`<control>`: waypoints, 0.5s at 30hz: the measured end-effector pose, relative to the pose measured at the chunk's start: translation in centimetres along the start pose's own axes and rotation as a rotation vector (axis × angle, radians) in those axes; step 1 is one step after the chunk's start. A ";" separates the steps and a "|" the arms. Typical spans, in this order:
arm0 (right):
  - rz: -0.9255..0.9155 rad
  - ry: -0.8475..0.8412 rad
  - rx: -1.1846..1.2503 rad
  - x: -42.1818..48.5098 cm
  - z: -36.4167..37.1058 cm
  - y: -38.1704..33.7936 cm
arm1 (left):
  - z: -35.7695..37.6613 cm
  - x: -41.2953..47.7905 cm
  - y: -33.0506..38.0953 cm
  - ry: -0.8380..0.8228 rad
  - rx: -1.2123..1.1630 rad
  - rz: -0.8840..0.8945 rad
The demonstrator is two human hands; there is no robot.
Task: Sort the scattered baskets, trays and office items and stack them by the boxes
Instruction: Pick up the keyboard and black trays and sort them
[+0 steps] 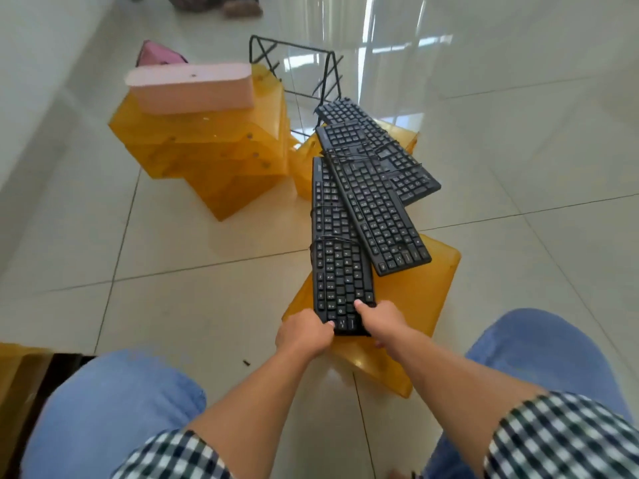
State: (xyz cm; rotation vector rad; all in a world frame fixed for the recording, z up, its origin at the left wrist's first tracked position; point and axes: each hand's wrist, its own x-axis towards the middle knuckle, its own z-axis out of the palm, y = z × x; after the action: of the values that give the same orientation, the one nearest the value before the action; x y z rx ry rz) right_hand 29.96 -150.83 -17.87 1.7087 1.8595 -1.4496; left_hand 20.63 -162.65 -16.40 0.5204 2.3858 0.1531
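Observation:
Several black keyboards lie in an overlapping row on the tiled floor. The nearest keyboard (340,257) rests on an orange plastic tray (415,299). My left hand (304,335) and my right hand (380,321) both grip its near end, thumbs on the keys. A second keyboard (377,216) lies slanted over it, and two more keyboards (377,146) lie beyond. A stack of orange trays (207,153) stands at the left with a pink box (193,88) on top.
A black wire rack (301,70) stands behind the keyboards. A pink item (155,53) lies behind the orange stack. More orange plastic (14,361) shows at the left edge. My knees in blue trousers frame the bottom.

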 end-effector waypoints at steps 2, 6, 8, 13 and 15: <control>0.008 0.044 0.011 0.0 0.9 -0.3 | -0.1 0.3 0.3 -0.027 -0.010 0.005; 0.020 0.109 -0.124 -0.6 -0.2 -1.1 | -1.9 -0.3 1.1 -0.084 -0.137 -0.041; -0.020 0.239 -0.224 -0.2 -1.9 -1.5 | -2.8 -0.3 1.3 -0.090 -0.211 -0.068; -0.178 0.668 -0.044 2.7 -7.3 -3.0 | -3.3 -0.6 1.4 -0.135 -0.386 -0.081; -0.215 0.659 -0.009 4.7 -9.1 -3.7 | -3.1 -1.0 1.3 -0.144 -0.466 -0.069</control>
State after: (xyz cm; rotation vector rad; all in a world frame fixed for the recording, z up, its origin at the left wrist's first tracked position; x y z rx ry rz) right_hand 29.40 -140.34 -14.99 2.2254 2.4219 -0.9936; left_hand 19.68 -161.74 -13.11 0.2195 2.1281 0.6021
